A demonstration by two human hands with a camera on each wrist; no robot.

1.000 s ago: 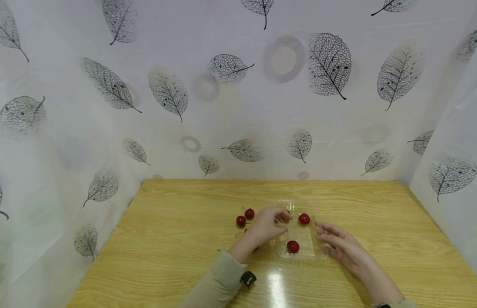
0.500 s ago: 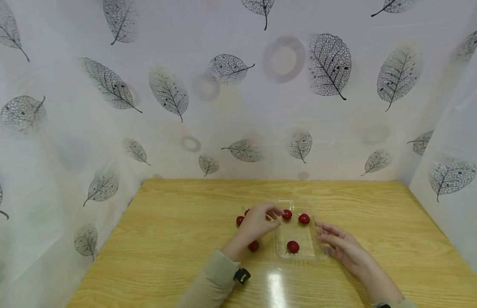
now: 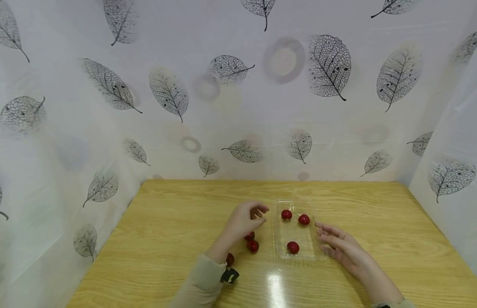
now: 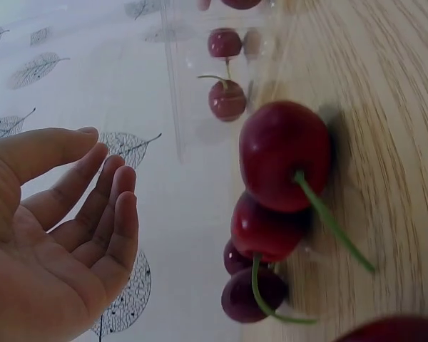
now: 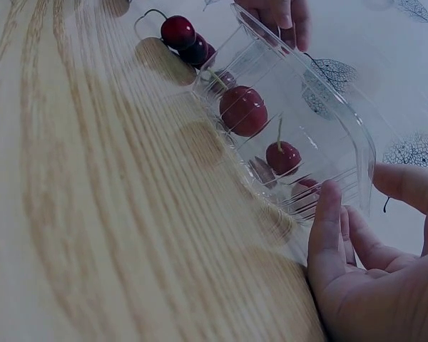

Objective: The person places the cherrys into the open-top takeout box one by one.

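The left hand (image 3: pixel 242 220), empty and relaxed, hangs near the loose cherries (image 3: pixel 252 246); the right hand (image 3: pixel 344 246), unclenched, touches the box (image 3: pixel 296 233) between the hands. Best pinch one fruit gently, the right hand steadying the box.

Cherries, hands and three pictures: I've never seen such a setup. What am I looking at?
There is no robot, only someone working bare-handed. Worn cameras take the pictures: the wide one from the head, the two close ones from the left and right wrists. On the table stands a clear box with three cherries inside; more cherries lie to its left. The left hand hovers above the table, holding nothing. The right hand touches the box's right side with its fingers.
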